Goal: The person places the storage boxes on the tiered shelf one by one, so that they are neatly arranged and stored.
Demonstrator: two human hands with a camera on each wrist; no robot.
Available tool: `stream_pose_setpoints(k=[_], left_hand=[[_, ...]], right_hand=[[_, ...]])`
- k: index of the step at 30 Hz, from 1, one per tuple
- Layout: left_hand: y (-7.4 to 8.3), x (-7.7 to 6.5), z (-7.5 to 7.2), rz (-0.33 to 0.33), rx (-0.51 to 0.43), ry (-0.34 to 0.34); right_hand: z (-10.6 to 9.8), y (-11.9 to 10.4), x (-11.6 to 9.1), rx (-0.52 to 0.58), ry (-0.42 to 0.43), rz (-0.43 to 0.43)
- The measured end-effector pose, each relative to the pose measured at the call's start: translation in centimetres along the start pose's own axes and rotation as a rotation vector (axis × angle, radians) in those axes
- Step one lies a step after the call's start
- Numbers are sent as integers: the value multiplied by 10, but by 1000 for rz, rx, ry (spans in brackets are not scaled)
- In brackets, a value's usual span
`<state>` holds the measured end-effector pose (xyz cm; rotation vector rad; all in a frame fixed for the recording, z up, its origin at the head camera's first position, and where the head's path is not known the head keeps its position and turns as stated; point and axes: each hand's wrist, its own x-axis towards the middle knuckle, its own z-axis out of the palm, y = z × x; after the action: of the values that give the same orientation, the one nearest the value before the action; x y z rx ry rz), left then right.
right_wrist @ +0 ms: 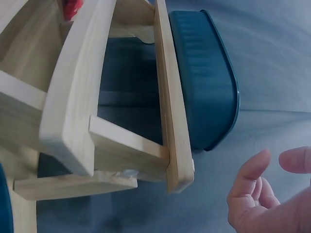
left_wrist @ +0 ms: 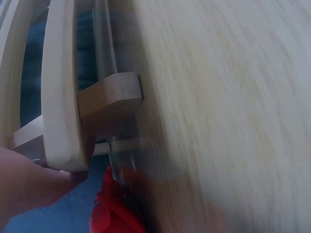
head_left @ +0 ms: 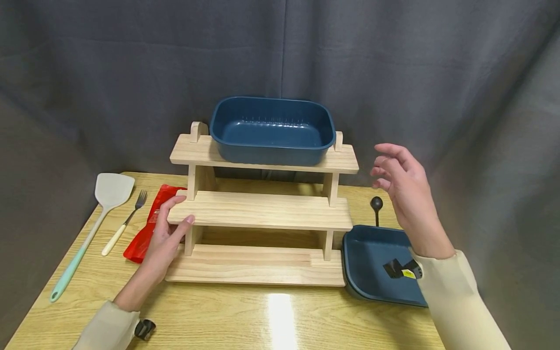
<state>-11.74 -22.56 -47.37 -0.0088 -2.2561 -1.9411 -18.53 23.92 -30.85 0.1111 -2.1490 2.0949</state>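
Observation:
A three-tier wooden stand [head_left: 262, 210] stands on the table, with a deep blue plastic basin [head_left: 273, 133] on its top tier. My left hand [head_left: 165, 238] grips the left end of the middle tier, thumb on top and fingers at its edge. The left wrist view shows that hand at the board's end [left_wrist: 63, 150]. To the right of the stand my right hand [head_left: 404, 194] is raised in the air, fingers loosely bent and holding nothing. In the right wrist view the hand [right_wrist: 265, 199] is apart from both the stand and the basin [right_wrist: 206, 80].
A red packet [head_left: 150, 223] lies partly behind my left hand. Further left are a fork [head_left: 127, 222] and a pale spatula [head_left: 105, 199] with a mint handle. Beneath my right arm sits another blue basin [head_left: 372, 262], a black round-ended utensil [head_left: 376, 205] behind it. Grey curtains surround the table.

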Motion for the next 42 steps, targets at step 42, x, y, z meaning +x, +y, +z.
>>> stream_pose_setpoints(k=[42], left_hand=[[7,-6,-5,-68,-276,80]], right_hand=[[-175,94,-88,212,55,-27]])
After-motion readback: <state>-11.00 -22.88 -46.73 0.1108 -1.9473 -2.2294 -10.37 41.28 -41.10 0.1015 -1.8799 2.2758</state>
